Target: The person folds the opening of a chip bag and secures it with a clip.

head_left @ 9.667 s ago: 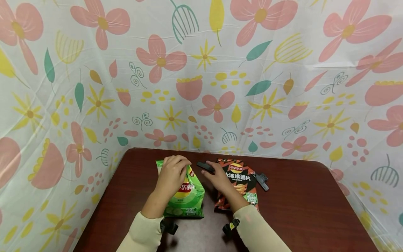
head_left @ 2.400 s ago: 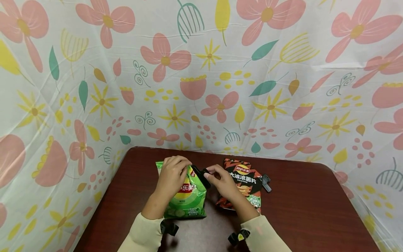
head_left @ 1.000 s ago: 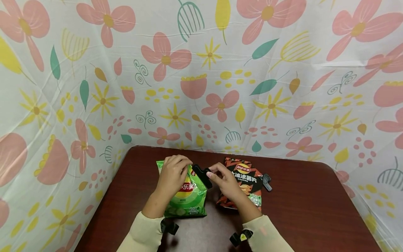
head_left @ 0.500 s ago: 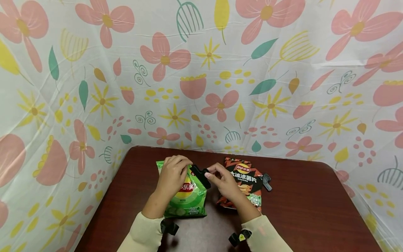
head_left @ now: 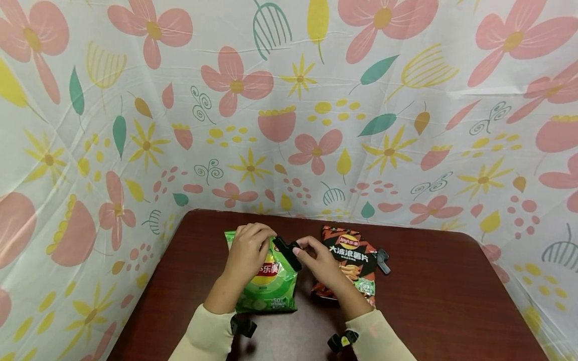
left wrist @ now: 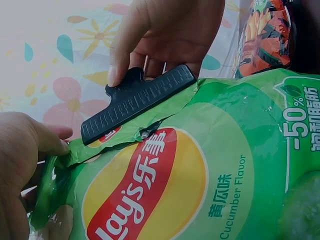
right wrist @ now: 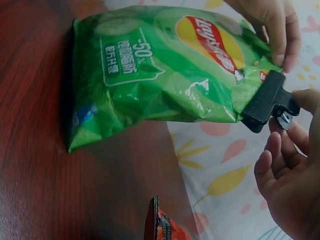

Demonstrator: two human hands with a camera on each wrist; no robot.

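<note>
My left hand [head_left: 247, 248] pinches the glossy green bag [left wrist: 240, 150] (its contents hidden) by its top edge on the table [head_left: 451, 291]. My right hand [head_left: 320, 258] pinches the ridged black clip [left wrist: 140, 103] over that edge.

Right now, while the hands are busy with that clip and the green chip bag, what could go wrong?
The black clip sits along the green bag's edge, so it might slip off if the right hand lets go. The left hand is close to the clip's end, so it could get nipped.
</note>
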